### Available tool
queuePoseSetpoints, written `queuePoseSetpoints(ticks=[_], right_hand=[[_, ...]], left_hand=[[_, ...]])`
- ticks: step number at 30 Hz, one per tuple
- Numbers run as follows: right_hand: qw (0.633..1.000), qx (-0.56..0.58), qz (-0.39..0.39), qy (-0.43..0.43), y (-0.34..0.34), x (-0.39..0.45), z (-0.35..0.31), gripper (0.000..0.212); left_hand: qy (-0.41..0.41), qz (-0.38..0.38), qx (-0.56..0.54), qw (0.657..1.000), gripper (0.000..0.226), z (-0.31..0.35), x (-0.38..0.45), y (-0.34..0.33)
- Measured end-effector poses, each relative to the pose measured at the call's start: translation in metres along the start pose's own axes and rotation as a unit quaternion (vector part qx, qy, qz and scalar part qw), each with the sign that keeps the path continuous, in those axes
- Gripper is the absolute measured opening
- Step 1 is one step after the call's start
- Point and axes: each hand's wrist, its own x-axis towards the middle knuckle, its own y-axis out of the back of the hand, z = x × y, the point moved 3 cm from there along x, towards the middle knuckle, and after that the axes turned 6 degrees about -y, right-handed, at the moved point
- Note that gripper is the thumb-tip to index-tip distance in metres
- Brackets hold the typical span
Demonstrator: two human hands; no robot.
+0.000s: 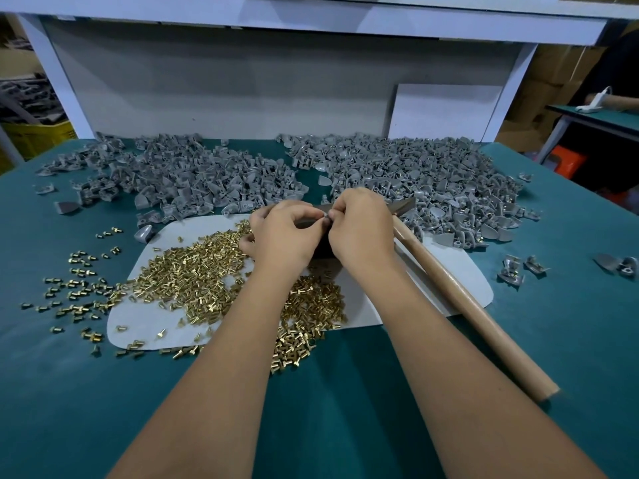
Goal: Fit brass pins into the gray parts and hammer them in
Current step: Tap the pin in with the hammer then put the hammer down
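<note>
On your left, loose brass pins [74, 292] dot the green desk [345, 426], thickening into a heap on the pale mat [460, 271]. Your left hand [281, 236] hovers over that heap, its grip curled, fingertips pinching a small gray part [323, 216] together with your right hand [361, 229]. Whether a pin sits in it, you cannot tell. Behind lie piles of gray parts [415, 174]. The hammer [460, 299] rests at your right, handle touching the mat.
</note>
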Motion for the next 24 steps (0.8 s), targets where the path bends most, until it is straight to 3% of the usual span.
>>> queuePoseSetpoints(ticks=[12, 17, 20, 22, 24], right_hand=[[0.995, -0.003, -0.073, -0.073, 0.009, 0.007, -0.004, 0.01], [0.989, -0.001, -0.139, -0.047, 0.014, 0.004, -0.003, 0.02], [0.996, 0.033, -0.071, -0.033, 0.033, -0.005, 0.01, 0.025], [0.996, -0.079, 0.026, -0.03, 0.051, -0.011, 0.028, 0.024], [0.976, -0.204, 0.045, -0.065, 0.064, -0.017, 0.05, 0.029]], left_hand=[[-0.005, -0.001, -0.018, 1.0, 0.004, 0.0, -0.001, 0.0], [-0.021, -0.007, -0.023, 0.999, 0.017, 0.003, -0.002, 0.004], [-0.022, -0.011, -0.021, 0.999, 0.022, 0.003, -0.003, 0.004], [-0.013, -0.012, -0.011, 1.0, 0.02, 0.003, -0.004, 0.003], [-0.012, -0.014, -0.003, 1.0, 0.018, 0.003, -0.004, 0.002]])
